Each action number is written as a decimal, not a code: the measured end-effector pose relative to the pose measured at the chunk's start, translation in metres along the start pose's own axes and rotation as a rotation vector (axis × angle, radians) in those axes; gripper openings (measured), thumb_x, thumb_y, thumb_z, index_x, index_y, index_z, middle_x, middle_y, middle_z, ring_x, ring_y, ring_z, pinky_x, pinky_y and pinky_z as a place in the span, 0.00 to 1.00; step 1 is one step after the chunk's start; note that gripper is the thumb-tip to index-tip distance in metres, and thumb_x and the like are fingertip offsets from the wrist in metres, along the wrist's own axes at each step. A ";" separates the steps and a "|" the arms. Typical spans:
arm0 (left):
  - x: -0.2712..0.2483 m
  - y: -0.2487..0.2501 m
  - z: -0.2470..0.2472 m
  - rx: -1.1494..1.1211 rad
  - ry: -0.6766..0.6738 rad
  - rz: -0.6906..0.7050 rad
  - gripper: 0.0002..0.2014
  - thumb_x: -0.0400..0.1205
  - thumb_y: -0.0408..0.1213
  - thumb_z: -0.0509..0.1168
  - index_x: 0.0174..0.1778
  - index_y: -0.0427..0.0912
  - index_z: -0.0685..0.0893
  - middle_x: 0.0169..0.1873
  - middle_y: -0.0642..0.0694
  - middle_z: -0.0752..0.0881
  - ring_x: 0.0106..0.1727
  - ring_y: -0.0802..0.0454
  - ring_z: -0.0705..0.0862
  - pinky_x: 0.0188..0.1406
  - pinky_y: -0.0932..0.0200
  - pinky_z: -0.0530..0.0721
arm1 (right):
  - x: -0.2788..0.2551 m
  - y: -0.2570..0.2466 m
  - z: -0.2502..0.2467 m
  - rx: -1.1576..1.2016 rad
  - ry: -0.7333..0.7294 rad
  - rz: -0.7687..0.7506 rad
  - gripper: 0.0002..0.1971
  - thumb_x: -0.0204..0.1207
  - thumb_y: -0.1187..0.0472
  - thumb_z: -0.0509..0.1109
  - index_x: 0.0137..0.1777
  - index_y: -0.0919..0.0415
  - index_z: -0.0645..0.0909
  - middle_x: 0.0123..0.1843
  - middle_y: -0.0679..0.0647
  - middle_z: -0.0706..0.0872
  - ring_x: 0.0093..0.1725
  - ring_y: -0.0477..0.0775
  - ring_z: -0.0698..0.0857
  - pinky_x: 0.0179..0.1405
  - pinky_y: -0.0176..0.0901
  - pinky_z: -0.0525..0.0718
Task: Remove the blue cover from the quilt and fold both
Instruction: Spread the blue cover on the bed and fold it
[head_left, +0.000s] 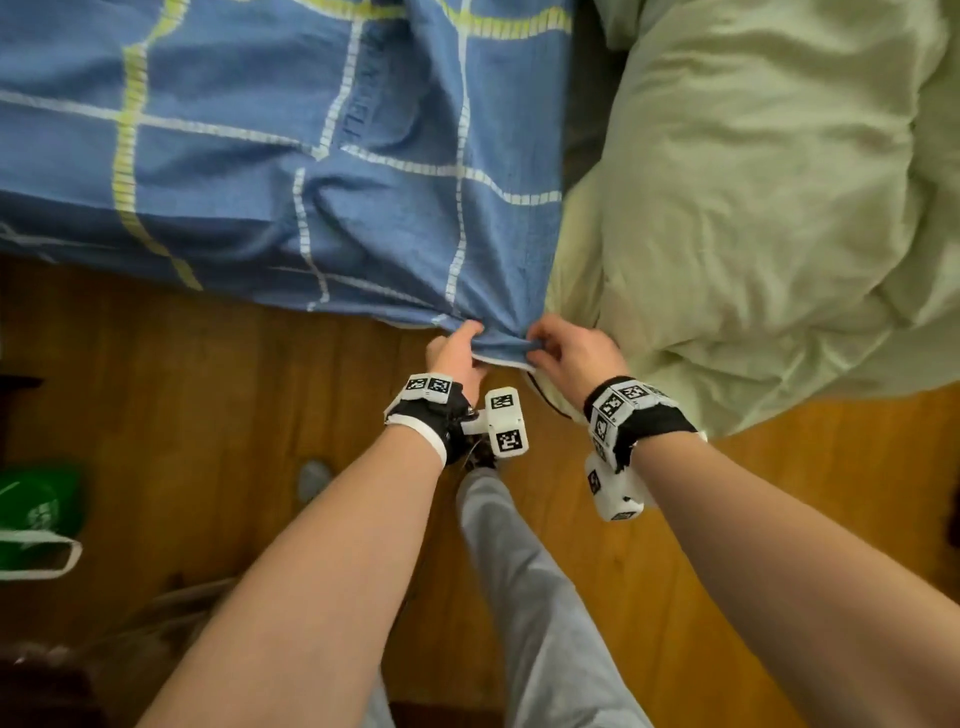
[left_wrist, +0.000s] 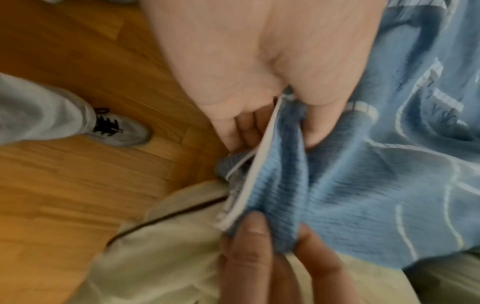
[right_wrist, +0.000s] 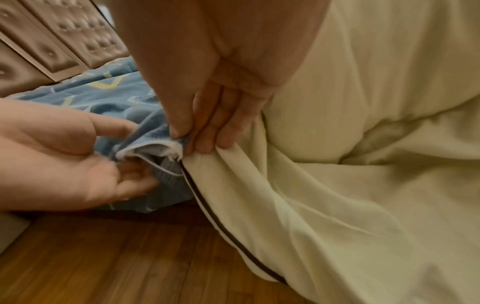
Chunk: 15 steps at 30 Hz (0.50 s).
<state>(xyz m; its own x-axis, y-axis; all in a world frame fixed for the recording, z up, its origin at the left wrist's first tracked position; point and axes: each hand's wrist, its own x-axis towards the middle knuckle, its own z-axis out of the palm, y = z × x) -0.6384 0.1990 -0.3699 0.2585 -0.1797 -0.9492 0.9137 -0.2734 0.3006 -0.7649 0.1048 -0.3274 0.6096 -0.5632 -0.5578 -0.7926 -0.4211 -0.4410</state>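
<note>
wood floor (head_left: 208, 415) lies under both hands. left hand (head_left: 457, 353) and right hand (head_left: 566, 353) pinch the cover (head_left: 311, 156) corner; quilt (head_left: 753, 208) bulges right of them. best keep grips close, drawing the hem leftward evenly.

Soft, warm indoor light fills all three views, with no glare. The head view is fairly sharp at its middle and bends at the edges; its near left corner falls into dim shadow over the floor (head_left: 208, 415). The left wrist view is smeared by motion blur, most over the blue cover (left_wrist: 389, 164). The right wrist view is dimmer, with the left hand (right_wrist: 64, 160) soft and out of focus.
</note>
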 end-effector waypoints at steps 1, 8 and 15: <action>-0.005 -0.002 0.002 0.039 0.032 0.026 0.11 0.78 0.25 0.65 0.55 0.32 0.82 0.45 0.37 0.87 0.45 0.42 0.87 0.48 0.45 0.89 | -0.006 0.003 -0.004 0.008 -0.019 -0.012 0.08 0.77 0.54 0.73 0.55 0.48 0.83 0.46 0.47 0.89 0.46 0.56 0.87 0.50 0.50 0.86; -0.051 -0.040 -0.037 0.127 -0.023 -0.163 0.13 0.62 0.15 0.52 0.35 0.34 0.75 0.41 0.34 0.81 0.44 0.38 0.83 0.40 0.46 0.86 | -0.070 0.014 0.005 -0.131 -0.304 0.076 0.05 0.73 0.50 0.77 0.48 0.44 0.86 0.44 0.41 0.88 0.47 0.47 0.87 0.51 0.43 0.87; -0.102 -0.045 -0.078 0.677 -0.020 -0.177 0.03 0.81 0.34 0.62 0.48 0.40 0.80 0.38 0.46 0.81 0.38 0.50 0.80 0.37 0.53 0.79 | -0.118 0.004 0.024 -0.055 -0.285 0.251 0.15 0.76 0.53 0.69 0.61 0.47 0.86 0.60 0.49 0.89 0.58 0.55 0.87 0.61 0.47 0.84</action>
<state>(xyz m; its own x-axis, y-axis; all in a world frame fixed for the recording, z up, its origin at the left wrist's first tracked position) -0.6817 0.3033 -0.2938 0.1123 -0.0935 -0.9893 0.5436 -0.8276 0.1399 -0.8397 0.1867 -0.2804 0.3695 -0.4364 -0.8204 -0.9124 -0.3374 -0.2315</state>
